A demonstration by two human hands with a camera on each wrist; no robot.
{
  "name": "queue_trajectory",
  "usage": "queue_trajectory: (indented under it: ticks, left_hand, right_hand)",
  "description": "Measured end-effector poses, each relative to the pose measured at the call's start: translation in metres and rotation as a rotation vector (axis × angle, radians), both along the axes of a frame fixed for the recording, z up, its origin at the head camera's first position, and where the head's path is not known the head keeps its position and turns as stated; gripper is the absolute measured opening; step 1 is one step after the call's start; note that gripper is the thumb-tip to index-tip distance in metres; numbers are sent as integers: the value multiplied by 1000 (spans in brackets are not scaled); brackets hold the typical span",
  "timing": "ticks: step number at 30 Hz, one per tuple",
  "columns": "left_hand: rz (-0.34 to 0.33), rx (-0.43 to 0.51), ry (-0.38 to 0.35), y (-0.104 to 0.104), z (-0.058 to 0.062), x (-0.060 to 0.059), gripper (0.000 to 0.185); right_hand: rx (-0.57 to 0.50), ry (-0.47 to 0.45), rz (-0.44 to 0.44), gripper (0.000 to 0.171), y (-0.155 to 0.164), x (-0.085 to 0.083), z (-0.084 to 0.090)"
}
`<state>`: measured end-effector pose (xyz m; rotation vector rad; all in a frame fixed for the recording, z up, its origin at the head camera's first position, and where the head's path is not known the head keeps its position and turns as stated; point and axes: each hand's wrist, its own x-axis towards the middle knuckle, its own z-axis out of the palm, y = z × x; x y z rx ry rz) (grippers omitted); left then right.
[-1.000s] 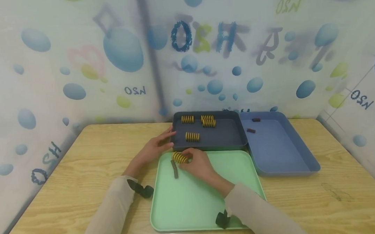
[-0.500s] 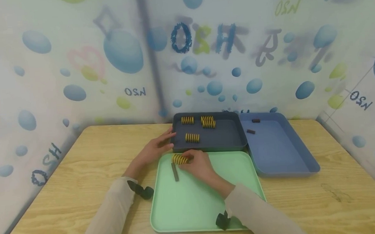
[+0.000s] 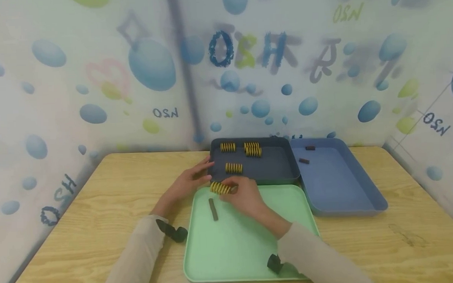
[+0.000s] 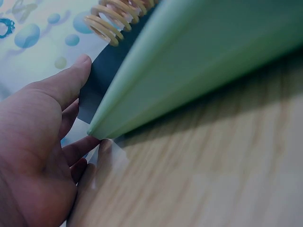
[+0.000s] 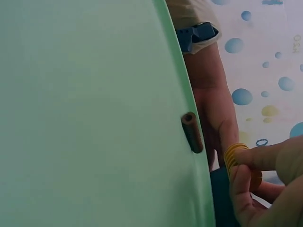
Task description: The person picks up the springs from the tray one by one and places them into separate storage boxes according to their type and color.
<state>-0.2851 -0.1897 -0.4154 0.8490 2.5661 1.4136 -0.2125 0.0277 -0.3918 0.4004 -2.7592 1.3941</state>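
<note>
Right hand (image 3: 244, 195): pinches a yellow spring (image 3: 219, 188) with thumb and fingers, at the far edge of the green tray (image 3: 235, 251).
Left hand (image 3: 190, 181): fingers straight and loose, holding nothing, resting on the desk (image 3: 100, 206) and touching the left wall of the dark tray (image 3: 277, 164).
Spring: lifted, just over the line where the green tray and dark tray meet.
Brown tube (image 3: 213, 209): lying flat in the green tray, near the spring.
Dark tray: three more yellow springs (image 3: 233, 167) inside.
Blue tray (image 3: 338, 183): right of the dark tray, with two small brown bits (image 3: 304, 160).
</note>
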Motion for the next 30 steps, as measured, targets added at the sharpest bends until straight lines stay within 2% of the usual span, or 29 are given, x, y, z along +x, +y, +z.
queue_trajectory:
  ticks: [3,6,15,26,30]
  left_hand:
    - [8,10,-10,-2,-13,-9,51]
    - [4,2,-5,-3,-15,-11,52]
    - [5,-21,-3,-5,-14,-11,55]
    - [6,-14,7,-5,-14,-10,52]
    - [-7,-12,3,-3,-5,-4,51]
  right_hand:
    - [4,13,5,29,6,-3,5]
    - [6,28,8,30,13,-7,12]
    - [18,-29,-6,34,37,-24,31]
    - [69,-67,1,38,57,-55,27]
    - [65,-90,-19,40,62,-65,23]
